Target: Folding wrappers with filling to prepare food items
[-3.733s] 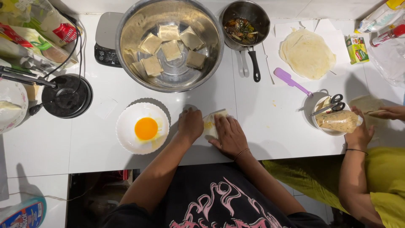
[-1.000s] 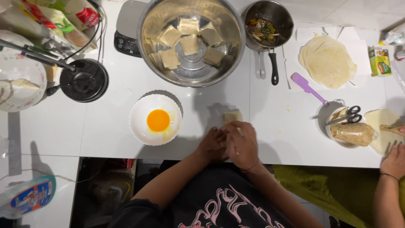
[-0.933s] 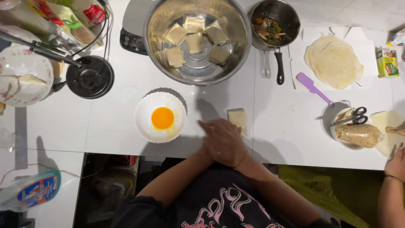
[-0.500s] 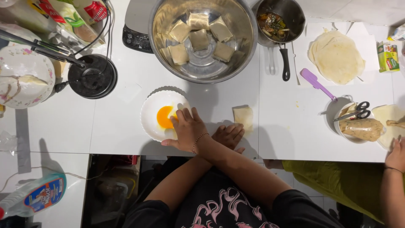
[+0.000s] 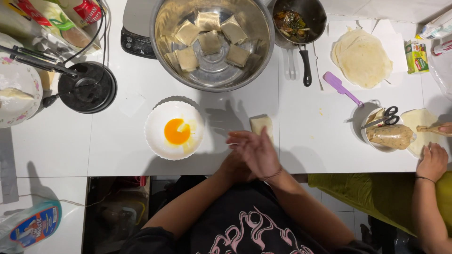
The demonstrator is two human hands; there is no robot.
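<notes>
**Hands together beside a folded pastry parcel**

At the near edge of the white counter (image 5: 117, 155) lies a pale folded pastry parcel (image 5: 261, 126), flat and free of either hand. Just nearer than the parcel, the right hand (image 5: 256, 151) rests over the left hand (image 5: 233, 165), palms apparently pressed together with fingers straight; the left is mostly hidden, so whether it holds anything cannot be told. Left of the parcel sits a white fluted dish (image 5: 155, 141) holding an egg yolk (image 5: 177, 131). Beyond the parcel stands a large steel bowl (image 5: 162, 56) with several folded parcels inside, and beside that a small pan (image 5: 315, 16) of dark filling. Right of the parcel lie a purple spatula (image 5: 342, 88), a stack of round wrappers (image 5: 361, 57) and a small bowl (image 5: 365, 117) with scissors (image 5: 387, 116). Another person's hand (image 5: 432, 161) rests further right.
</notes>
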